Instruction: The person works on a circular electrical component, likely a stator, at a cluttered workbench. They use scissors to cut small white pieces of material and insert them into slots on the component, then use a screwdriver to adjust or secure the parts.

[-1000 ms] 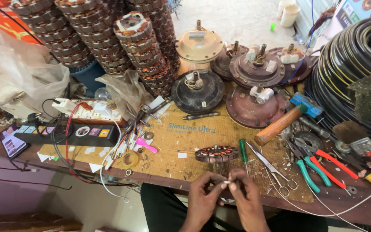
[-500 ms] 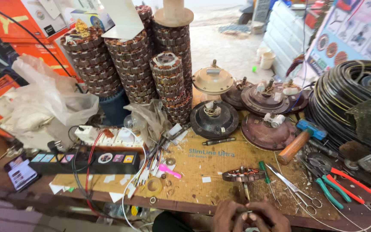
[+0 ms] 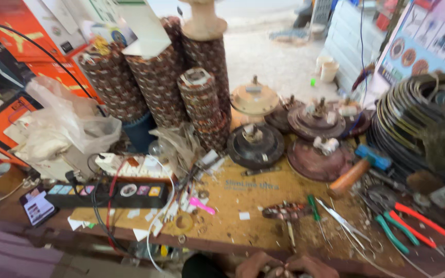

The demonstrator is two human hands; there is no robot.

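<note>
Two hands meet at the bottom edge of the head view, pressed together below the near rim of the table. The left hand and right hand close their fingers around a small object between them. The object is mostly hidden and blurred; only a pale, glinting spot shows where the fingertips meet, so its kind cannot be told.

Positions below are given relative to the small wound coil piece, a dark reddish-brown part lying on the table straight above the hands:
- Just right of it: a green-handled screwdriver and a pair of scissors.
- Farther right: green-handled pliers and red-handled pliers.
- Up and to the right: a hammer with a wooden handle and blue head.
- Behind it: several round fan motor housings, dark and rust-coloured.
- Far behind and to the left: tall stacks of wound stators.
- Well to the left: a black power strip with a pink clip beside it.
- Far right: a coil of black cable.
</note>
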